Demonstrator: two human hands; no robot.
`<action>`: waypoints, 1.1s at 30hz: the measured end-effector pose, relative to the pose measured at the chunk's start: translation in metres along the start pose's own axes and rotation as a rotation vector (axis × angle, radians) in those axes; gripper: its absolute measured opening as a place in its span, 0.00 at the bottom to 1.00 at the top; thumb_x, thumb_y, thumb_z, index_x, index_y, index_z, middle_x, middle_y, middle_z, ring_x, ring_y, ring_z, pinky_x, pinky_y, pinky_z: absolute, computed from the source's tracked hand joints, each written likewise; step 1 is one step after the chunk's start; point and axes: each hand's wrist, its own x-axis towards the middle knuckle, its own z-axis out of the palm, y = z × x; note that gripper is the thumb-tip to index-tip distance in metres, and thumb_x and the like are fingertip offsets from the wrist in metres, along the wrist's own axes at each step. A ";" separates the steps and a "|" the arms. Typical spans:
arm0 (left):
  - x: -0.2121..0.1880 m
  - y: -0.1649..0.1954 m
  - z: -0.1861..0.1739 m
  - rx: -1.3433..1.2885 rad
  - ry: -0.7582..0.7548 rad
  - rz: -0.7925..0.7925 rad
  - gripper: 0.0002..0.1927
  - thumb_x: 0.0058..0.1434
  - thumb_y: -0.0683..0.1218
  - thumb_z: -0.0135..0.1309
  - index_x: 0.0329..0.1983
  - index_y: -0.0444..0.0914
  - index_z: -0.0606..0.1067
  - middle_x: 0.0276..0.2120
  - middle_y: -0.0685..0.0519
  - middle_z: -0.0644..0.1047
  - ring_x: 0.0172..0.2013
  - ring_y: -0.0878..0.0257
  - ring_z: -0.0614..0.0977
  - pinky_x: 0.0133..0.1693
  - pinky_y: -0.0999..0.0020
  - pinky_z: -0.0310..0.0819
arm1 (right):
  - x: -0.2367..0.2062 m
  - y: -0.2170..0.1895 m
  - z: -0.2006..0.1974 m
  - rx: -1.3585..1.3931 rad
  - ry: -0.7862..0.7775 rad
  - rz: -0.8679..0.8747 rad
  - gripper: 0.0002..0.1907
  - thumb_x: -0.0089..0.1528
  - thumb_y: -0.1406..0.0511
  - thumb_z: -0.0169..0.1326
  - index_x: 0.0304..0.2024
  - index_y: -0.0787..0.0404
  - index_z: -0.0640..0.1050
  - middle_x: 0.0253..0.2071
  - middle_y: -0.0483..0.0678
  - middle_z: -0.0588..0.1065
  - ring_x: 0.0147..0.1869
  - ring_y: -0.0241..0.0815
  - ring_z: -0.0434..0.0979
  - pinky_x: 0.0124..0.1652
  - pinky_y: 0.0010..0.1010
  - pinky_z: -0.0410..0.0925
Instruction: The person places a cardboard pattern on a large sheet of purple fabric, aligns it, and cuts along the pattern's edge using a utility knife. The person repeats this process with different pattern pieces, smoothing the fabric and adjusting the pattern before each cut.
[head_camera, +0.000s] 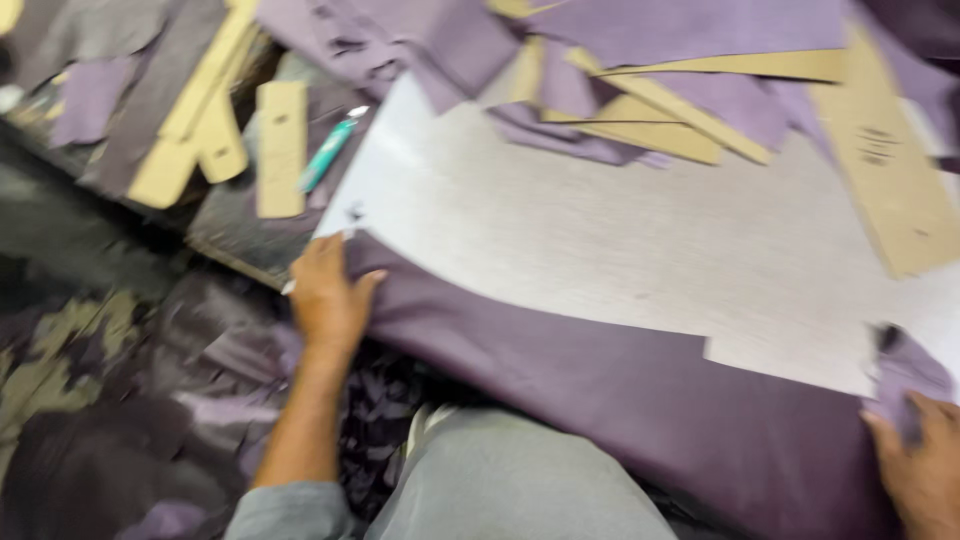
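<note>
The left hand (328, 296) lies flat with its fingers curled over the left edge of a large purple sheet (640, 400), pinching that edge where it meets the pale grey surface (600, 250). The sheet drapes from the surface's near edge down over the person's lap. At the far right, the right hand (925, 470) grips the sheet's other corner, bunched in its fingers.

With only 2 corners held, the sheet's hanging weight could drag it off the near edge onto the heap of purple scraps (120, 420) on the floor at left. A pull from 1 side alone could crease it or skew it on the surface.

Left of the surface, cardboard strips (282, 150) and a teal pen (328, 152) rest on dark scraps near its corner; a sweep of the sheet could knock them. Along the far side lie more purple pieces (700, 30) and tan cardboard templates (890, 170), crowding the surface. The picture is blurred, so fine detail is unclear.
</note>
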 end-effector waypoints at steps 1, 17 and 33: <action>0.000 0.003 0.001 0.023 -0.050 -0.039 0.37 0.50 0.52 0.72 0.62 0.36 0.72 0.56 0.38 0.75 0.53 0.38 0.75 0.53 0.48 0.71 | -0.003 0.009 -0.005 -0.099 -0.018 0.039 0.32 0.66 0.49 0.61 0.61 0.66 0.74 0.57 0.60 0.71 0.62 0.56 0.72 0.61 0.42 0.69; -0.028 0.065 0.017 0.114 0.010 0.023 0.10 0.58 0.41 0.71 0.38 0.38 0.80 0.33 0.50 0.78 0.40 0.50 0.79 0.47 0.51 0.68 | -0.025 0.152 -0.008 -0.047 0.033 0.192 0.13 0.69 0.63 0.59 0.45 0.69 0.75 0.46 0.60 0.74 0.49 0.57 0.75 0.52 0.43 0.71; -0.022 0.044 0.029 0.001 0.018 0.060 0.12 0.54 0.32 0.61 0.39 0.38 0.79 0.37 0.48 0.78 0.41 0.51 0.79 0.46 0.56 0.73 | -0.050 0.123 -0.045 -0.083 -0.375 0.006 0.24 0.68 0.58 0.61 0.53 0.73 0.72 0.47 0.63 0.73 0.49 0.59 0.74 0.49 0.45 0.67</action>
